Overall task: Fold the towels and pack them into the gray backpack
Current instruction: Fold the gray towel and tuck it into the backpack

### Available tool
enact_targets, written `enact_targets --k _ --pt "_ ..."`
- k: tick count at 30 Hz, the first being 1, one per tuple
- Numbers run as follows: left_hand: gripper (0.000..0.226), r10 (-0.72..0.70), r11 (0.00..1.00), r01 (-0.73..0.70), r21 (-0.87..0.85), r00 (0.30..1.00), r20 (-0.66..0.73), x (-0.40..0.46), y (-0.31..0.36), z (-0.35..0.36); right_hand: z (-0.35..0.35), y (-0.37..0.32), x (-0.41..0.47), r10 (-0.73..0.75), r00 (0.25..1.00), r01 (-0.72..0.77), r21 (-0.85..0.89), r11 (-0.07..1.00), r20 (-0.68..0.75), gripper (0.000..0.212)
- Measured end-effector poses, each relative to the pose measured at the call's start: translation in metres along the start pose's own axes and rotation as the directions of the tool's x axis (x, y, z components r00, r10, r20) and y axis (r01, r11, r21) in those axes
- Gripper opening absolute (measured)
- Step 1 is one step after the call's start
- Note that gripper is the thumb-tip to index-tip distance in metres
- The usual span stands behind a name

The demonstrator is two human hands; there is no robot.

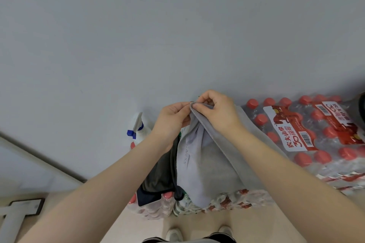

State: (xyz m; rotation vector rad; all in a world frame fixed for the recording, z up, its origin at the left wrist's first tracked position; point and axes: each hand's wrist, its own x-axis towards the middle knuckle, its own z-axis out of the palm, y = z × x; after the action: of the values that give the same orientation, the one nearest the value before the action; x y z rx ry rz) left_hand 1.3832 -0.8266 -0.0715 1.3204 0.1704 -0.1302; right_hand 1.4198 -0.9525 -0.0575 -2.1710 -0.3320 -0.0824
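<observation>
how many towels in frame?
1 for sure: the gray towel, top edge pinched by the left hand and right hand. Dark fabric beside it may be another; cannot tell.

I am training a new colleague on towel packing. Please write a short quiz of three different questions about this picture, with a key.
1. True or false: both hands pinch the top edge of the gray towel.
2. Which thing stands left of the left hand? A) spray bottle B) kettle C) lamp
3. Fill in: the water bottles right of the right hand have ___ caps.

Key: 1 true; 2 A, the spray bottle; 3 red.
</observation>
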Motion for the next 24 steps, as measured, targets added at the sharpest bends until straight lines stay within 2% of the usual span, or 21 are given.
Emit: enact_targets --k 3,6,9,11,14,17,20,24 --pt "0.028 -0.005 1.000 0.004 0.012 1.000 0.009 -0.006 0.004 0.003 -0.005 -0.001 -0.003 -0.034 0.999 0.033 -0.103 0.994 -0.012 0.014" --pt "0.024 0.063 0.994 -0.064 0.091 0.998 0.016 -0.014 0.006 0.005 -0.012 -0.004 -0.007 -0.103 0.995 0.101 -0.237 0.966 0.003 0.013" --pt "0.024 0.093 0.992 -0.096 0.082 0.995 0.045 -0.023 0.010 0.010 -0.026 -0.008 -0.013 -0.138 0.988 0.149 -0.246 0.958 0.065 0.013" --pt "0.023 0.113 0.992 -0.115 0.053 0.993 0.033 -0.030 0.013 0.013 -0.041 -0.007 -0.020 -0.138 0.980 0.165 -0.198 0.966 0.142 0.011" --pt "0.024 0.187 0.979 -0.187 0.074 0.982 0.013 -0.043 0.020 0.022 -0.066 0.008 -0.034 -0.130 0.969 0.184 -0.261 0.948 0.210 0.015" --pt "0.026 0.259 0.957 -0.265 0.116 0.964 0.063 -0.063 0.024 0.040 -0.089 0.027 -0.058 -0.127 0.974 0.192 -0.397 0.897 0.185 0.025" --pt "0.028 0.295 0.946 -0.302 0.118 0.953 0.073 -0.087 0.019 0.066 -0.112 0.039 -0.092 -0.112 0.979 0.171 -0.399 0.901 0.169 0.023" --pt "0.031 0.294 0.956 -0.294 -0.014 0.955 0.036 -0.122 0.004 0.100 -0.142 0.060 -0.140 -0.035 0.978 0.140 -0.531 0.836 0.204 0.021"
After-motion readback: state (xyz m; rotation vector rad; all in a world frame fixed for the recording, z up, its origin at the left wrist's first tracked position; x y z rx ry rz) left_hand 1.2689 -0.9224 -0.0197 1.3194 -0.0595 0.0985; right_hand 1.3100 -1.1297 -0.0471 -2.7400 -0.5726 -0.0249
